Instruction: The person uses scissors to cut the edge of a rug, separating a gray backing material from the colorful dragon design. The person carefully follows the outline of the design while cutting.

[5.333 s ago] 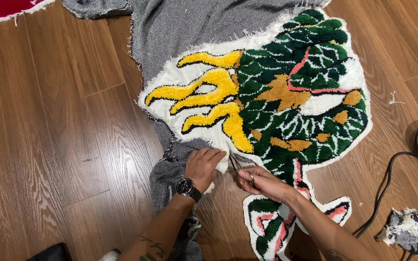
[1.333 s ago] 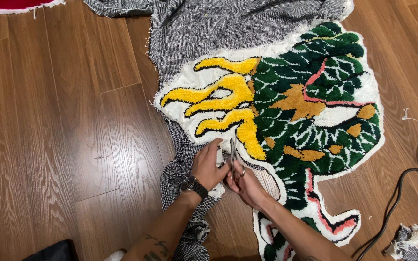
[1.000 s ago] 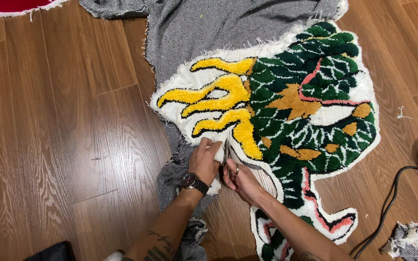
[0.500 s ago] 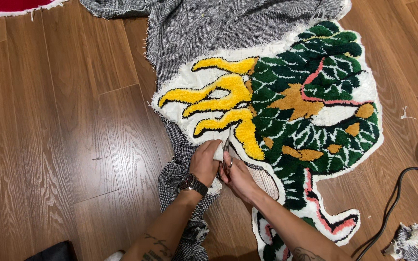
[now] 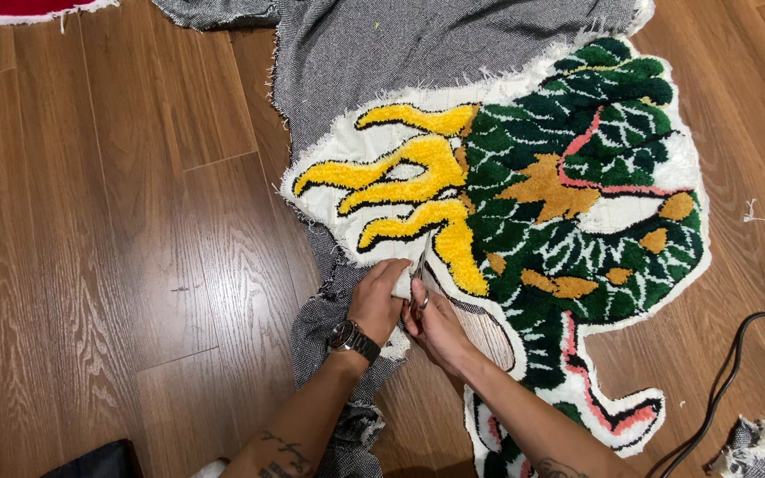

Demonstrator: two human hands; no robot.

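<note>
On a brown wood-plank floor (image 5: 117, 265), I keep my left hand (image 5: 381, 296), with a dark round wristwatch (image 5: 353, 338) on its wrist, pinching the white trimmed border of a tufted rug with a green, yellow and orange dragon design (image 5: 568, 177), just below its yellow claws. My right hand (image 5: 436, 320) is closed around a pair of metal scissors (image 5: 421, 279), their blades pointing up into the edge between the pile and the grey woven backing cloth (image 5: 382, 62) that spreads above and beneath the rug. To cut well here, I judge the cloth should be held taut, the blades kept just outside the white border and advanced in short snips, clear of the tufts and my fingers. At far left, top, lies the edge of a red rug with white fringe (image 5: 19, 9). At right, a black cable (image 5: 728, 389) curves across the floor toward a pile of frayed grey-and-white cloth offcuts (image 5: 763, 447). No packages, labels or signs show.
</note>
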